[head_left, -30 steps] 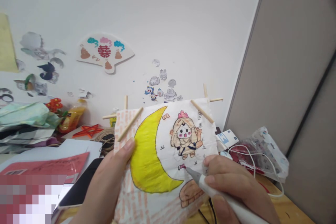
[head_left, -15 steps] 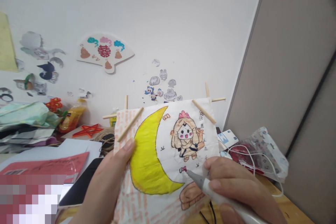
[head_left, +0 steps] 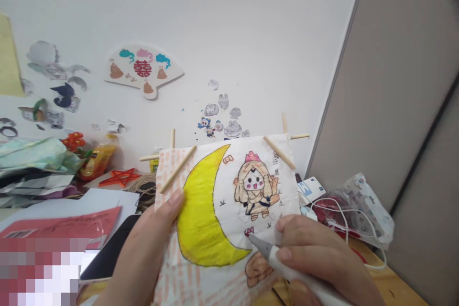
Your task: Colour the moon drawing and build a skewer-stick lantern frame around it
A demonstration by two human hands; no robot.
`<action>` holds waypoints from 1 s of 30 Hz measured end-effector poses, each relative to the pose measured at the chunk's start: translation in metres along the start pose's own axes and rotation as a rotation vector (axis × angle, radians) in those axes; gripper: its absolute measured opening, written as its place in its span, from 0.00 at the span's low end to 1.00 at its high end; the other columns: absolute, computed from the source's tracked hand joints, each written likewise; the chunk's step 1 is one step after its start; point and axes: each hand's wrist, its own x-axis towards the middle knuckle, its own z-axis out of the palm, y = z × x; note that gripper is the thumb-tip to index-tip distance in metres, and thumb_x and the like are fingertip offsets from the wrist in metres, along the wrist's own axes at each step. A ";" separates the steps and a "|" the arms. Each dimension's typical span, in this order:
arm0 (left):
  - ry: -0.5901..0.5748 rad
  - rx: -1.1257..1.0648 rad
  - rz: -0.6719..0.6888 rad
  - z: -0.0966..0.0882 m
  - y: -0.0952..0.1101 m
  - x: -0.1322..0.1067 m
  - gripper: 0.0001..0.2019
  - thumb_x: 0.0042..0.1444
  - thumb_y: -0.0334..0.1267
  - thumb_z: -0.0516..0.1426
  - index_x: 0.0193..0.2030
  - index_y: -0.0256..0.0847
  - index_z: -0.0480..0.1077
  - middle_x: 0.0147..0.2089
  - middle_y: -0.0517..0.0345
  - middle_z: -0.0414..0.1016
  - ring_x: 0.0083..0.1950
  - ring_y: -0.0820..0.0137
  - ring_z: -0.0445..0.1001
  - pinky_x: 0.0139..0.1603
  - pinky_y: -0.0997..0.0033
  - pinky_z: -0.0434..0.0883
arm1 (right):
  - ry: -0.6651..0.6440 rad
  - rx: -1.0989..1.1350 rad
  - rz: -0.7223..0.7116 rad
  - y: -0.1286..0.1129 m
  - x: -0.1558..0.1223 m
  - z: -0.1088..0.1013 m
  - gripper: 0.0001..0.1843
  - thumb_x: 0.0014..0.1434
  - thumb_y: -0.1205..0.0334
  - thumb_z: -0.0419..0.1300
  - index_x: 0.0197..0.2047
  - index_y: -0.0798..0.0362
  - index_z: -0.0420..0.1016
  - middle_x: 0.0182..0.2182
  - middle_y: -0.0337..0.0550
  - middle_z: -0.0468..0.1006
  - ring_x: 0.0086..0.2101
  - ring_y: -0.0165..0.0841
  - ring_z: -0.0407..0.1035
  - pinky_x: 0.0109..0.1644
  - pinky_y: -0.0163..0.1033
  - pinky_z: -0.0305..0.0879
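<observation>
My left hand (head_left: 150, 244) grips the left side of a white sheet (head_left: 229, 181) held upright, its thumb on the front and its other fingers hidden behind. Thin wooden sticks (head_left: 178, 169) cross at the sheet's top corners. On it are a yellow crescent moon (head_left: 197, 215), a small figure in a beige robe (head_left: 255, 186) and orange strokes at the left and bottom. My right hand (head_left: 319, 253) is closed round a grey-white marker pen (head_left: 287, 267). The marker's tip touches the left end of a little pink bow-like drawing (head_left: 249, 232) below the figure.
Behind the sheet, a wooden desk (head_left: 390, 277) meets a white wall with a fan-shaped paper (head_left: 143, 69). At left lie a red packet (head_left: 64, 224), a dark tablet-like object (head_left: 107, 253) and an orange drink bottle (head_left: 102, 155). A clear plastic bag (head_left: 362, 210) and white cable sit at right.
The marker tip has shifted slightly left across the small bow-like drawing, whose left part was white and is now pink. My left hand and the sheet have hardly moved.
</observation>
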 end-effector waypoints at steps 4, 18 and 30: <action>0.031 -0.001 0.009 0.000 0.000 0.003 0.26 0.33 0.51 0.66 0.41 0.41 0.79 0.43 0.54 0.82 0.57 0.49 0.72 0.48 0.59 0.76 | -0.047 -0.018 -0.030 0.001 0.001 -0.001 0.06 0.61 0.60 0.55 0.35 0.51 0.72 0.22 0.38 0.76 0.25 0.32 0.75 0.33 0.40 0.75; 0.053 0.035 0.011 0.000 -0.001 0.002 0.28 0.33 0.54 0.65 0.42 0.41 0.79 0.42 0.55 0.83 0.56 0.51 0.73 0.49 0.62 0.75 | -0.247 -0.008 -0.060 0.007 0.007 -0.022 0.04 0.58 0.62 0.59 0.38 0.51 0.73 0.26 0.40 0.79 0.28 0.33 0.76 0.37 0.41 0.77; 0.079 -0.037 -0.039 0.006 0.003 -0.005 0.29 0.35 0.50 0.65 0.46 0.40 0.77 0.44 0.55 0.82 0.54 0.50 0.75 0.47 0.60 0.76 | -0.266 -0.045 -0.081 0.010 0.001 -0.023 0.07 0.58 0.63 0.57 0.41 0.52 0.73 0.27 0.43 0.79 0.32 0.37 0.77 0.38 0.44 0.78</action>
